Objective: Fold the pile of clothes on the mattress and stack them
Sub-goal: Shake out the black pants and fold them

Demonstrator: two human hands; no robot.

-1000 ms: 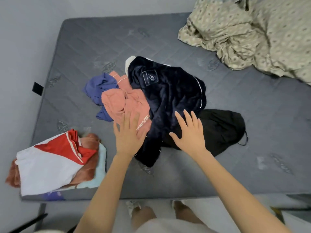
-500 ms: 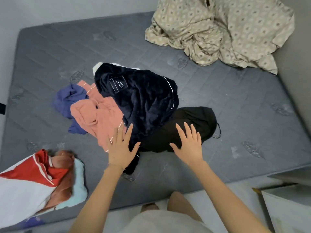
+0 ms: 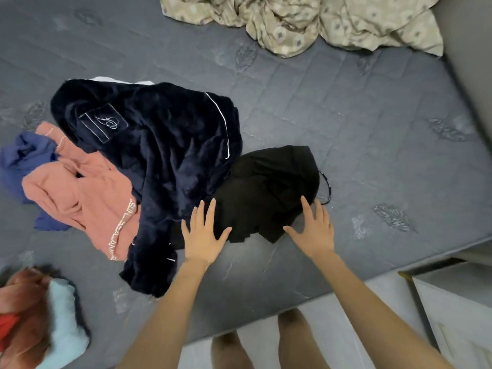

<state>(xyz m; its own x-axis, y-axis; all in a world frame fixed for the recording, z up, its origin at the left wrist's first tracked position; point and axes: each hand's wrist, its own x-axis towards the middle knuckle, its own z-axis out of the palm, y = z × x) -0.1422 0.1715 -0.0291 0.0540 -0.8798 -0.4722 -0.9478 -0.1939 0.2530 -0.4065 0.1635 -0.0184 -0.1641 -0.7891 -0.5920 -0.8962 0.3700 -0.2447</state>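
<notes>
Lying on the mattress (image 3: 372, 129) at 4 o'clock from the navy robe (image 3: 159, 155), the black garment (image 3: 269, 190) looks light and limp; we judge its corners the best hold. Our left hand (image 3: 203, 235) and right hand (image 3: 312, 230) spread straight-fingered over its near edge, gripping nothing. A folded stack (image 3: 40, 315) sits at 8 o'clock. No container shows.
</notes>
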